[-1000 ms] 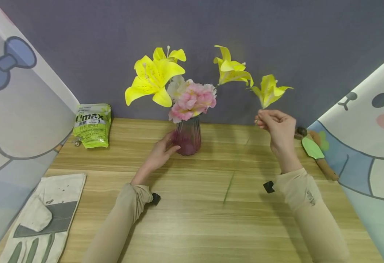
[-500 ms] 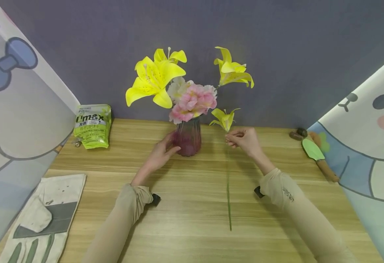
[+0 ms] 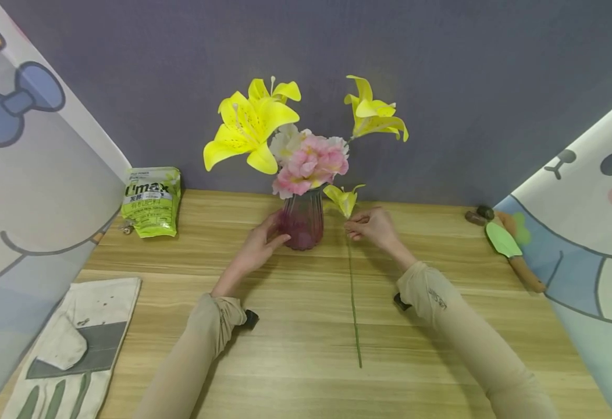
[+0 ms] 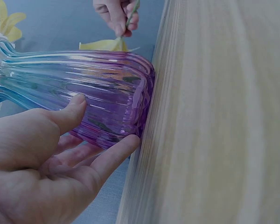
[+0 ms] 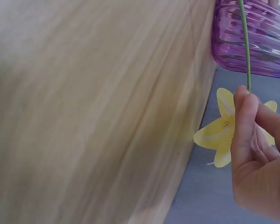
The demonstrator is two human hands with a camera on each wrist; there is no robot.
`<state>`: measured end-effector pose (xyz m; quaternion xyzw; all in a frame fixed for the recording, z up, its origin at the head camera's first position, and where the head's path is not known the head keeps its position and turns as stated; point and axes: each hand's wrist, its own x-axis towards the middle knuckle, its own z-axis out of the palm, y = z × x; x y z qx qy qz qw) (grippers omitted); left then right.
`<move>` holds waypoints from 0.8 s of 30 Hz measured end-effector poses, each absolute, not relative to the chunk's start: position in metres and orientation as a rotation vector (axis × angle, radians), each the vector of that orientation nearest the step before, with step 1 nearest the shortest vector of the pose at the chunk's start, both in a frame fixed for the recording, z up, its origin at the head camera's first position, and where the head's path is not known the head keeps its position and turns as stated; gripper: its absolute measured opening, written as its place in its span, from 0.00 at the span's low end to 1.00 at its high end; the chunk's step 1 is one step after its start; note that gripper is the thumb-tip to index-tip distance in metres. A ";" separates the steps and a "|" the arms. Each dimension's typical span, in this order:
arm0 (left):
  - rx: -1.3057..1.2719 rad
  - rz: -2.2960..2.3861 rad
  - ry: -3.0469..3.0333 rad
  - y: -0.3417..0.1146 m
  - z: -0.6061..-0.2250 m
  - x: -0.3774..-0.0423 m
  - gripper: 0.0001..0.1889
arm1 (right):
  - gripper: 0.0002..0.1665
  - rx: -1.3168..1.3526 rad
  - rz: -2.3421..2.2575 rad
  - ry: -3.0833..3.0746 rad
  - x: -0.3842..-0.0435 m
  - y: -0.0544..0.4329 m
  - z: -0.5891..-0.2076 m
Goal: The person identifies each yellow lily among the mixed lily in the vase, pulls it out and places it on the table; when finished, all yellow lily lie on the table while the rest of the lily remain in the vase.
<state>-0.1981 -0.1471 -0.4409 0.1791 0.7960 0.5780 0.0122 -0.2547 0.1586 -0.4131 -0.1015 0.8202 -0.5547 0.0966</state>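
Two grips show near the far edge of the wood-grained counter (image 3: 285, 372): we see the left hand (image 3: 253, 249) cupped round an upright, ribbed, translucent blue-to-purple vase (image 3: 306, 224) holding ruffled pink-and-white blossoms (image 3: 311, 162) and large yellow lilies (image 3: 251, 131). Just beside it, toward the counter's right edge, we see the right hand (image 3: 373, 227) pinching a small yellow lily (image 3: 344, 201) by its thin green stem (image 3: 353, 302), just below the bloom.

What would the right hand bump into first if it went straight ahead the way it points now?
Probably the vase: in the head view, the right hand points toward it across a gap. The yellow lily it holds might touch sooner; depth is unclear.
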 end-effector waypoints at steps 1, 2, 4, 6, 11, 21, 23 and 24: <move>0.558 1.800 2.480 -0.147 -0.441 -0.198 0.35 | 0.12 -0.296 -1.634 2.429 -0.255 0.158 -0.414; 0.557 1.799 2.479 -0.147 -0.441 -0.198 0.35 | 0.12 -0.291 -1.632 2.422 -0.255 0.157 -0.415; 0.555 1.800 2.477 -0.147 -0.442 -0.199 0.35 | 0.12 -0.283 -1.621 2.410 -0.256 0.156 -0.417; 0.552 1.800 2.478 -0.146 -0.441 -0.198 0.35 | 0.12 -0.277 -1.616 2.399 -0.256 0.155 -0.418; 0.538 1.782 2.498 -0.146 -0.441 -0.197 0.35 | 0.12 -0.301 -1.615 2.393 -0.257 0.155 -0.421; 0.536 1.777 2.499 -0.147 -0.442 -0.197 0.35 | 0.13 -0.437 -1.691 2.599 -0.255 0.162 -0.397; 0.528 1.766 2.502 -0.146 -0.441 -0.197 0.36 | 0.13 -0.466 -1.865 2.562 -0.253 0.163 -0.385; 0.527 1.762 2.501 -0.146 -0.441 -0.197 0.36 | 0.12 -0.481 -1.973 2.523 -0.252 0.163 -0.378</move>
